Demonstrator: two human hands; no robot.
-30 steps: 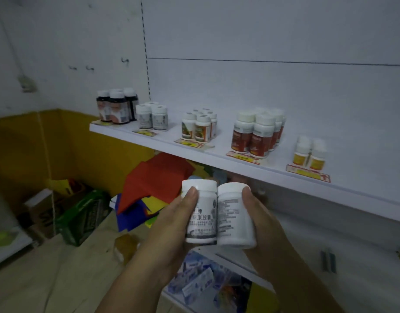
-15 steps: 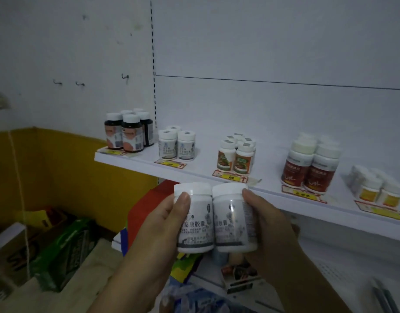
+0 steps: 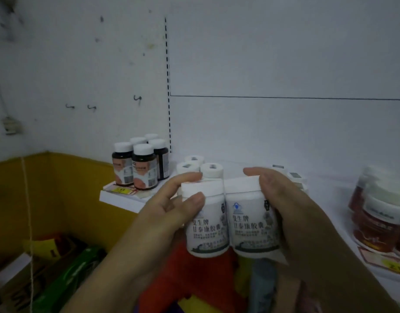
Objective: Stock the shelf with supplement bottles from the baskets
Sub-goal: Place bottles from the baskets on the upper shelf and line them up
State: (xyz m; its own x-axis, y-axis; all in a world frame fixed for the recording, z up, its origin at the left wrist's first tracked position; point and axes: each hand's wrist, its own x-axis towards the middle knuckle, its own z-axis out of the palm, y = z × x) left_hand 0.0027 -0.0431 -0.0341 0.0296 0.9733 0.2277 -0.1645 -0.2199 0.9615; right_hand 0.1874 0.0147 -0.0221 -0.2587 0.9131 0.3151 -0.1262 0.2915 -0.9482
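I hold two white supplement bottles side by side in front of the white shelf (image 3: 117, 197). My left hand (image 3: 163, 213) grips the left white bottle (image 3: 207, 224), thumb across its cap edge. My right hand (image 3: 291, 213) grips the right white bottle (image 3: 248, 224), fingers curled over its cap. Both bottles are upright with their labels facing me, just in front of three matching white bottles (image 3: 211, 169) standing on the shelf.
Dark brown bottles with white caps (image 3: 140, 166) stand at the shelf's left end. Red-labelled bottles (image 3: 380, 213) stand on the right. More white caps (image 3: 296, 177) peek out behind my right hand. Below are a cardboard box with green packs (image 3: 65, 281) and red items (image 3: 181, 276).
Both hands have carried the two white bottles up and closer to the shelf, in front of the matching white bottles. The view has shifted left and nearer.
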